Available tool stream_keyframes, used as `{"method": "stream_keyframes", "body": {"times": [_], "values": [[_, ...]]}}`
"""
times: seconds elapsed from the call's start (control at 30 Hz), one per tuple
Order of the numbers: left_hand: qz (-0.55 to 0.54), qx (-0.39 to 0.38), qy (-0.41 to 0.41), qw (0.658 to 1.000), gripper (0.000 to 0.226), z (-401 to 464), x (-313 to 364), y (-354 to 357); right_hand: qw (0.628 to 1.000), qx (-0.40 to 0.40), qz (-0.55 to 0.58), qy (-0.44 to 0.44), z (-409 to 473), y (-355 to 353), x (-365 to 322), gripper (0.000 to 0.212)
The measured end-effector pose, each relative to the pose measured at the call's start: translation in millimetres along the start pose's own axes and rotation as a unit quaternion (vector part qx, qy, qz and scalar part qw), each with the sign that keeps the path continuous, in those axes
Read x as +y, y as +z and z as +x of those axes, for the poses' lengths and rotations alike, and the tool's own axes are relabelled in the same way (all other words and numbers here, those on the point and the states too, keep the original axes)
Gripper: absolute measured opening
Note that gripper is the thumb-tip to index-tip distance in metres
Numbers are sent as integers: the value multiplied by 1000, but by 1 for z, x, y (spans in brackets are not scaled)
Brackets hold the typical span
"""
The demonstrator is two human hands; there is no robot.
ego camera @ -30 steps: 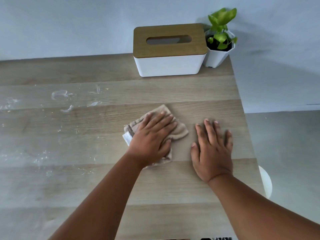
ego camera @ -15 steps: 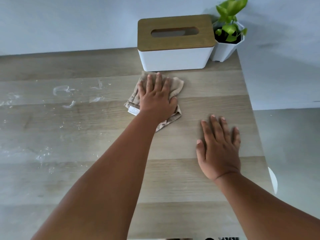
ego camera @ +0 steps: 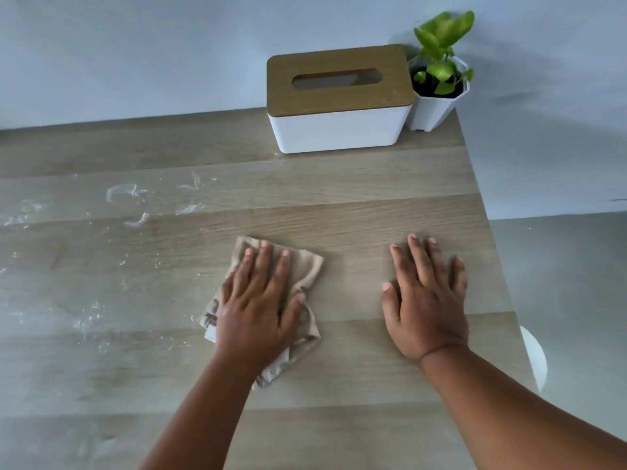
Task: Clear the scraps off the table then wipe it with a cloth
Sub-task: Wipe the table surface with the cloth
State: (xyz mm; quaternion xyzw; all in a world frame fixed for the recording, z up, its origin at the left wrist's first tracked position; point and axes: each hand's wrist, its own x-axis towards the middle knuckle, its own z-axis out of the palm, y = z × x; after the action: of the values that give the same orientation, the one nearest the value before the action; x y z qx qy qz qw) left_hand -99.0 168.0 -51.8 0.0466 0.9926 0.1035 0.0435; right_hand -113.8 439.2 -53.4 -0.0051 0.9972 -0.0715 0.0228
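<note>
A crumpled beige cloth (ego camera: 307, 266) lies on the wooden table (ego camera: 356, 215) near its middle. My left hand (ego camera: 261, 307) presses flat on the cloth with straight, spread fingers and covers most of it. To the right, my right hand (ego camera: 425, 296) rests palm down on the bare wood, fingers straight, holding nothing. White smears and specks (ego camera: 135, 205) mark the left part of the tabletop, apart from the cloth.
A white tissue box with a wooden lid (ego camera: 339, 100) stands at the back of the table against the wall. A small green plant in a white pot (ego camera: 437, 86) sits beside it at the back right corner. The table's right edge (ego camera: 495, 252) runs close to my right hand.
My left hand has pulled the cloth back from just in front of the tissue box toward me, to the middle of the table. My right hand has stayed flat in place.
</note>
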Motion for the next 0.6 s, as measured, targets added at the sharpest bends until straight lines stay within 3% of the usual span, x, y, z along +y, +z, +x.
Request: {"method": "stream_keyframes", "body": {"times": [0.13, 0.23, 0.33, 0.47, 0.6], "values": [[15, 3, -100, 995, 70, 72, -13, -10, 1000, -1, -3, 0, -1, -1, -1, 65], [13, -15, -107, 994, 72, 126, 2, -9, 1000, -7, -9, 2, 0, 0, -1, 66], [7, -18, -36, 999, 70, 137, 31, -3, 1000, -3, -7, 3, 0, 0, -1, 66], [-18, -1, 117, 993, 64, 78, 59, 8, 1000, 9, -7, -2, 0, 1, 0, 65], [-29, 20, 156, 987, 62, -3, 44, 19, 1000, 6, -2, -1, 0, 0, 1, 64]]}}
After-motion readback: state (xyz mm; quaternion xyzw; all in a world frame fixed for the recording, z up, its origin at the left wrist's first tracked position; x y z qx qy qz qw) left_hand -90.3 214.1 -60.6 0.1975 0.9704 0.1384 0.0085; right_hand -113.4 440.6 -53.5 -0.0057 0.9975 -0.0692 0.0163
